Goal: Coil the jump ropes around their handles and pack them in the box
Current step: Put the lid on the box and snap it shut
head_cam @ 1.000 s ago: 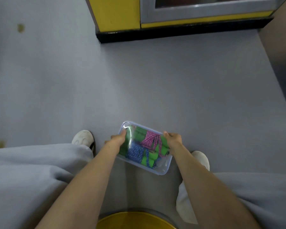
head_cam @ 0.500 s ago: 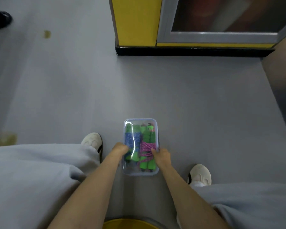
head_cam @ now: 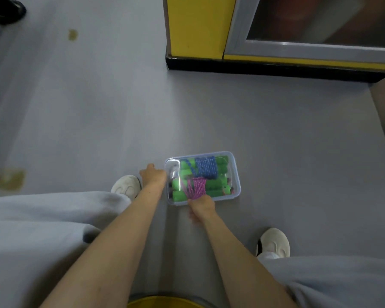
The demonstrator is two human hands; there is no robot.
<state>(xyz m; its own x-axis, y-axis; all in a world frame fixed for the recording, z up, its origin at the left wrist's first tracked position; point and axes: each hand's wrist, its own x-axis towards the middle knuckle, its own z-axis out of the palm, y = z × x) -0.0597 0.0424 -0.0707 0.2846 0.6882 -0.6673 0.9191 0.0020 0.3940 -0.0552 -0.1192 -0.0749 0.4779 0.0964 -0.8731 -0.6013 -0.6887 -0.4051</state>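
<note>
- Covering the whole view, a grey floor (head_cam: pixel 98 112) is recorded, marked by yellowish stains (head_cam: pixel 8 180).
- A yellow cabinet (head_cam: pixel 196 25) on a black plinth (head_cam: pixel 276 71) is set at the far side, beside a grey-framed glass panel (head_cam: pixel 320 18).
- A clear box (head_cam: pixel 236 174) is laid on the floor, ahead of two white shoes (head_cam: pixel 127 186).
- A blue jump rope (head_cam: pixel 206 167) and a pink jump rope (head_cam: pixel 197 187), each coiled round green handles (head_cam: pixel 218 182), are packed inside the box.
- The left hand (head_cam: pixel 153 177) is curled against the box's left end; whether it is gripped cannot be told.
- The box's near rim is gripped by the right hand (head_cam: pixel 201 207).
</note>
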